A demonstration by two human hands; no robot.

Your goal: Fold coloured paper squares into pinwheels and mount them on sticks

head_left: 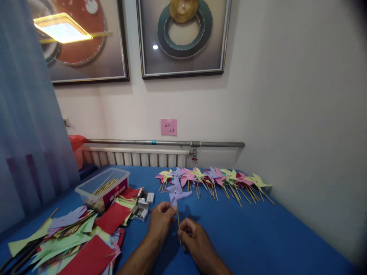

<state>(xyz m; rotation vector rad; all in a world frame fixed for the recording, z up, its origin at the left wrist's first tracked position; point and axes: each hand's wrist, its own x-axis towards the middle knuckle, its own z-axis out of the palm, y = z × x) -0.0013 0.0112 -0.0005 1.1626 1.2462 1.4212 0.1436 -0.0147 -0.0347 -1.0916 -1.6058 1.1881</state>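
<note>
A purple paper pinwheel [176, 192] on a thin wooden stick stands nearly upright in front of me, a small pin at its centre. My left hand [162, 220] is closed at the pinwheel's lower blade, close to the top of the stick. Lower down, my right hand [192, 236] pinches the stick between thumb and fingers. Behind it lies a row of pinwheels [212, 175] in yellow, pink, purple and red, their sticks pointing toward me.
On the blue table [246, 236], a clear plastic box [103, 183] holds wooden sticks. Small white boxes [141, 211] with pins sit beside it. Cut coloured paper [83, 244] and dark-handled scissors [21, 256] lie at the left. A pipe [137, 142] runs along the wall.
</note>
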